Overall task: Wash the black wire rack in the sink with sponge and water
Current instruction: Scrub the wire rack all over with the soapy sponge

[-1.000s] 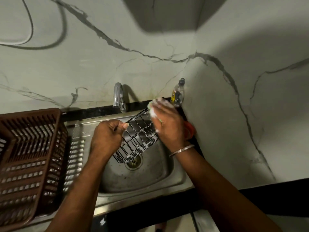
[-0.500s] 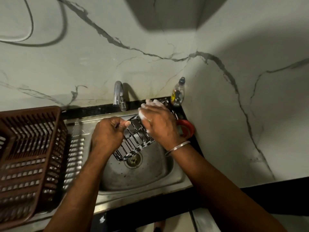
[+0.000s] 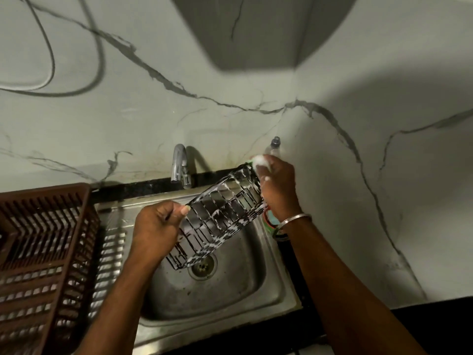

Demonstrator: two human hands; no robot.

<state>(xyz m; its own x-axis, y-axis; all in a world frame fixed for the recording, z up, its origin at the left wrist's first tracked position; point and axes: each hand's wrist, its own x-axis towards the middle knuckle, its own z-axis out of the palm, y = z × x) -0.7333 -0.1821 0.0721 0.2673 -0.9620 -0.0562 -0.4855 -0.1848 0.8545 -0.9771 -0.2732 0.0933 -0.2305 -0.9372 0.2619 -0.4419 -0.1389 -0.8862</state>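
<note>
The soapy black wire rack [image 3: 220,219] is held over the sink [image 3: 230,298], centre frame, long axis slanting lower left to upper right. The lower end is gripped by the left hand [image 3: 156,226], and a sponge [image 3: 258,161] is clutched against the upper end by the right hand [image 3: 277,185].

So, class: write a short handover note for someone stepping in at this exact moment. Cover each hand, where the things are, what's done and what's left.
Left hand: grips the black wire rack at its left edge and holds it tilted above the sink.
Right hand: holds the sponge, foamy, against the rack's far end.
Done: suds coat many of the wires.
Left: finish scrubbing, then rinse. No water is seen running from the tap.
</note>
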